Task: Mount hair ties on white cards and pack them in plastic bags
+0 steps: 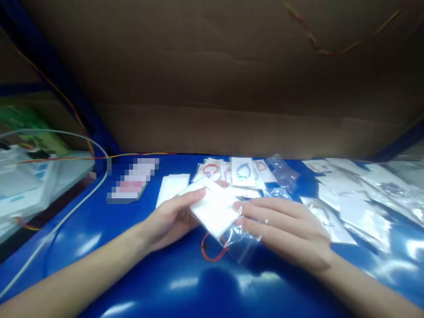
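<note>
A white card [215, 210] lies in my left hand [177, 218], with the thumb on top and the fingers beneath. My right hand [286, 227] is at the card's right edge, its fingers pressed together on a clear plastic bag [243, 243]. Below the card a red cord loop [212, 258] shows against the blue surface; whether it hangs or rests there I cannot tell. Just behind my left hand is a stack of white cards [172, 187]. Bagged cards with red and blue loops [243, 171] lie behind my hands.
On the blue table [139, 282], several bagged cards [351, 194] spread at the right. A pixelated flat object [132, 181] lies at the back left. A pale cable [79, 205] curves down the left side. Brown cardboard [232, 88] stands behind.
</note>
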A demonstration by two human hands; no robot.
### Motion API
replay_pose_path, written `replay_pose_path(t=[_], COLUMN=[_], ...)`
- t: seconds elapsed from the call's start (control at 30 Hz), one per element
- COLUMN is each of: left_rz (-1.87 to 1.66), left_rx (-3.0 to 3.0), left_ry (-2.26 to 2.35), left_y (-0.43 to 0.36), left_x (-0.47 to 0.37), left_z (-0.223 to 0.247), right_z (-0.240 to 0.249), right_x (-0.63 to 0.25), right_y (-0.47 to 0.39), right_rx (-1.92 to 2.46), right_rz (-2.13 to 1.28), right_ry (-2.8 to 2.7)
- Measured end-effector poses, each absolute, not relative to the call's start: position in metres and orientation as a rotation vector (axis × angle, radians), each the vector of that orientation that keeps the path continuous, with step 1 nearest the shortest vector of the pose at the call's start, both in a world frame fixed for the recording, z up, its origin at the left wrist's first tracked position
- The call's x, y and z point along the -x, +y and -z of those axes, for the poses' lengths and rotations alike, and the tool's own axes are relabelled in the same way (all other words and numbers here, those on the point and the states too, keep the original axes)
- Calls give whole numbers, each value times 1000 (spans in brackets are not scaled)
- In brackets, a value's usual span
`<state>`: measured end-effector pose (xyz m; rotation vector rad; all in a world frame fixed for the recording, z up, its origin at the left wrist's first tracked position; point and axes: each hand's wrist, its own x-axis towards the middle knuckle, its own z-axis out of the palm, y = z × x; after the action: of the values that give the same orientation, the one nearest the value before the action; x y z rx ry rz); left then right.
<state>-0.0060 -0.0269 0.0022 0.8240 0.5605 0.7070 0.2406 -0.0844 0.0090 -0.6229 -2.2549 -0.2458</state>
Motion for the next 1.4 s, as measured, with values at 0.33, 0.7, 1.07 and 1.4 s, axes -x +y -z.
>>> replay_pose_path(t=[0.33,0.7,1.07,1.4], left_rz=[-830,-765,-778,-746], left_rx=[-772,-885,-912,-885], left_ry=[682,624,673,664], left_y=[-26,-28,-31,-31], left_x=[-2,0,-4,-6], left_z=[1,3,4,8], right_z=[8,10,16,18], right_x=[-216,-211,-208,-209], right_y=[-70,-70,-70,-73], right_rx=[598,1015,1103,1234], right_rz=[-127,-507,-839,-663], right_ry=[-2014,-1703,-1423,-1382])
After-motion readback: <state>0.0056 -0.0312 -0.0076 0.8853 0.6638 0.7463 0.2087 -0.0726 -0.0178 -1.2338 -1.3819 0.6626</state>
